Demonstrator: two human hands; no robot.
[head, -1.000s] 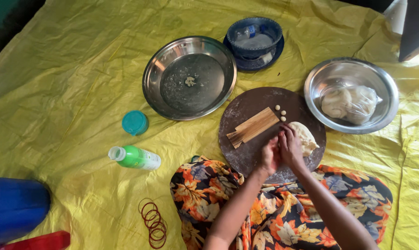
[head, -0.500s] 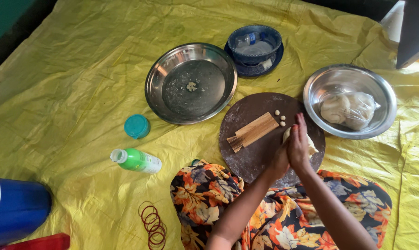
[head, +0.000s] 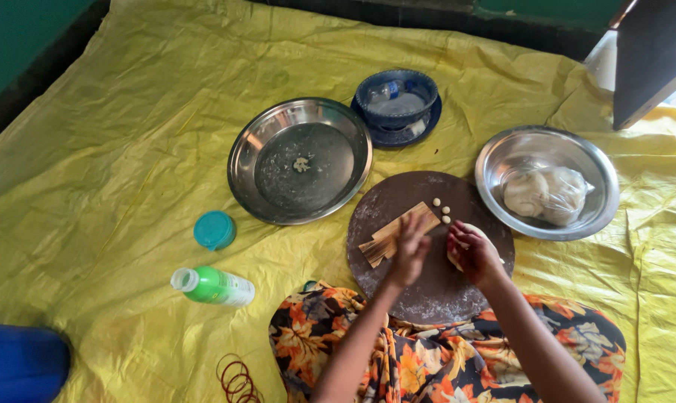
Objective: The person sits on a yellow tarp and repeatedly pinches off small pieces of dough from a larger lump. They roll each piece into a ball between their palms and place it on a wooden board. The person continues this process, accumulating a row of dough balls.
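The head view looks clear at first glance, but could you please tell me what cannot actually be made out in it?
- Dough piece: mostly covered by the right hand; its shape is unclear.
- Ridged wooden tool: its near end lies under the left hand.
- Blue container: cut off by the lower left edge.
- Dough in the steel bowl: wrapped in a cloudy bag; its amount is unclear.
- Bit on the steel plate: too small to identify.

Teal lid (head: 215, 230), green bottle (head: 217, 286), perhaps rubber bands (head: 237, 380).
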